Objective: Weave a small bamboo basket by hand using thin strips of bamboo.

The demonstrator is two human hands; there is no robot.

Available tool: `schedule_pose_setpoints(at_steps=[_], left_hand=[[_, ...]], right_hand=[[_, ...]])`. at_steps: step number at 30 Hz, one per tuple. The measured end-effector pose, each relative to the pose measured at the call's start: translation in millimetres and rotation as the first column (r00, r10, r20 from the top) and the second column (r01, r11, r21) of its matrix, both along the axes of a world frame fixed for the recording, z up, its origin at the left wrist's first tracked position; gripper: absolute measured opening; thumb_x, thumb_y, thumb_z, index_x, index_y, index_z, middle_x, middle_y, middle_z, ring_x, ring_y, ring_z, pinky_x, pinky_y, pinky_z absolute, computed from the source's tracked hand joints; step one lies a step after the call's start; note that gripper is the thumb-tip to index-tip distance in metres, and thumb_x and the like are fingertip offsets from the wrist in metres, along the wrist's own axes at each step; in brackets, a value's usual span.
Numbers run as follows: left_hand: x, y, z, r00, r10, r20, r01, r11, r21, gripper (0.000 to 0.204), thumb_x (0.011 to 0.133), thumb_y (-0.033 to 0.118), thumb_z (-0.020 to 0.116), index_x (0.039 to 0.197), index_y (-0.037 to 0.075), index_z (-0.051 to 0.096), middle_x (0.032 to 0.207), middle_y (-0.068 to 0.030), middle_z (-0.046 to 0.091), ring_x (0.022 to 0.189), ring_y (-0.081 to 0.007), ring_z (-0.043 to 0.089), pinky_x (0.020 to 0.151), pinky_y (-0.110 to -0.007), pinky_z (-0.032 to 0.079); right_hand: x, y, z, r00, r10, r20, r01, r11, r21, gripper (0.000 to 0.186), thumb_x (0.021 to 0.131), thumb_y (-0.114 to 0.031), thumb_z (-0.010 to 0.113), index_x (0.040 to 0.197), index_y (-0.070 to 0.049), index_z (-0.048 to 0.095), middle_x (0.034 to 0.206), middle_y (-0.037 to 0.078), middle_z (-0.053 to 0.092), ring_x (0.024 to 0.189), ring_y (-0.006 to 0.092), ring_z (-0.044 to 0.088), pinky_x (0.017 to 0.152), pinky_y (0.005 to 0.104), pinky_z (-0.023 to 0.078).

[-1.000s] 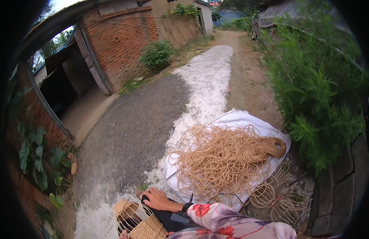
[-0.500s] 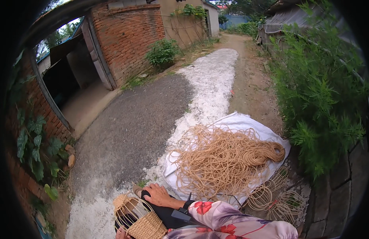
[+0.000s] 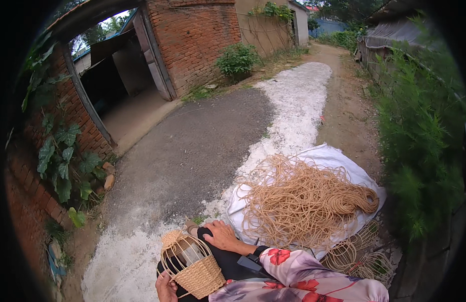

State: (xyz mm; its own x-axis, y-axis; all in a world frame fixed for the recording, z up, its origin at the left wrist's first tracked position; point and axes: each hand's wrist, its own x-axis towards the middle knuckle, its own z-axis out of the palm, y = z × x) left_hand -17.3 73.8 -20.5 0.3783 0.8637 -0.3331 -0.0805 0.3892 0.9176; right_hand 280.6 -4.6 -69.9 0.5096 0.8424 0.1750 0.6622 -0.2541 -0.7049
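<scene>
A half-woven straw basket [image 3: 199,276] lies tilted on my lap, its woven band toward me. Bare ribs run from that band to a small woven end at the upper left. My left hand [image 3: 166,288] is closed at the basket's left side, fingertips against the ribs; part of its grip is hidden. My right hand [image 3: 224,236] lies on my black-trousered knee with nothing in it, fingers stretched and slightly bent. To the right of that hand, a large tangled heap of tan cord [image 3: 303,199] is spread over a white woven sheet [image 3: 236,205].
Bundles of pale bent rods [image 3: 361,264] lie beyond the sheet's near right edge. Leafy green shrubs [image 3: 419,151] stand along the right. A brick wall [image 3: 195,43] and an open doorway [image 3: 127,95] line the left. The pale concrete path [image 3: 293,100] runs into the distance.
The whole view has shifted, so everything sits farther right and more of my left hand shows. My right hand remains on the knee and the basket on my lap.
</scene>
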Motion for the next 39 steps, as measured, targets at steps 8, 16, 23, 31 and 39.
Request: schedule_pose_setpoints(at_steps=[8, 16, 23, 31, 39], left_hand=[[19, -12, 11, 0.998, 0.033, 0.044, -0.039, 0.99, 0.136, 0.021, 0.094, 0.016, 0.059, 0.107, 0.0, 0.058, 0.071, -0.0042, 0.064, 0.051, -0.0063, 0.056, 0.04, -0.018, 0.043], [24, -9, 6, 1.0, 0.004, -0.028, 0.002, 0.978, 0.208, 0.025, 0.094, 0.017, 0.06, 0.111, -0.001, 0.058, 0.077, -0.0066, 0.067, 0.049, -0.0052, 0.053, 0.039, -0.017, 0.04], [31, -19, 17, 0.994, -0.018, -0.107, 0.04, 0.978, 0.204, 0.024, 0.094, 0.017, 0.058, 0.111, 0.0, 0.06, 0.072, -0.0045, 0.064, 0.048, -0.0038, 0.051, 0.039, -0.017, 0.037], [41, -19, 0, 0.994, 0.085, -0.074, -0.054, 0.934, 0.352, 0.025, 0.09, 0.014, 0.061, 0.11, 0.0, 0.056, 0.071, -0.002, 0.06, 0.045, -0.0034, 0.038, 0.04, -0.017, 0.027], [39, -22, 5, 0.988, 0.03, -0.149, 0.022, 0.941, 0.338, 0.017, 0.088, 0.02, 0.067, 0.09, 0.004, 0.06, 0.069, 0.0014, 0.055, 0.05, -0.0037, 0.038, 0.045, -0.019, 0.029]], right_hand=[[6, -9, 0, 0.999, -0.033, 0.028, 0.032, 0.999, 0.03, 0.044, 0.087, -0.037, 0.059, 0.122, -0.012, 0.056, 0.113, 0.015, 0.056, 0.11, 0.0346, 0.052, 0.087, 0.0535, 0.042], [13, -13, -3, 0.997, -0.057, 0.06, 0.057, 0.998, 0.005, 0.042, 0.089, -0.038, 0.058, 0.122, -0.011, 0.056, 0.112, 0.015, 0.055, 0.108, 0.0349, 0.052, 0.086, 0.0501, 0.044], [15, -17, 2, 0.998, -0.049, 0.038, 0.049, 0.999, -0.014, 0.044, 0.089, -0.038, 0.057, 0.124, -0.012, 0.056, 0.113, 0.016, 0.055, 0.11, 0.0358, 0.052, 0.087, 0.0513, 0.044], [-2, -4, 10, 0.998, 0.002, 0.066, 0.0, 1.0, -0.028, 0.044, 0.089, -0.038, 0.058, 0.124, -0.012, 0.055, 0.112, 0.017, 0.055, 0.109, 0.0358, 0.052, 0.088, 0.0496, 0.044], [2, -5, 9, 0.999, -0.003, 0.043, 0.003, 1.0, -0.02, 0.044, 0.089, -0.038, 0.057, 0.124, -0.012, 0.055, 0.113, 0.016, 0.055, 0.11, 0.0354, 0.051, 0.09, 0.0491, 0.043]])
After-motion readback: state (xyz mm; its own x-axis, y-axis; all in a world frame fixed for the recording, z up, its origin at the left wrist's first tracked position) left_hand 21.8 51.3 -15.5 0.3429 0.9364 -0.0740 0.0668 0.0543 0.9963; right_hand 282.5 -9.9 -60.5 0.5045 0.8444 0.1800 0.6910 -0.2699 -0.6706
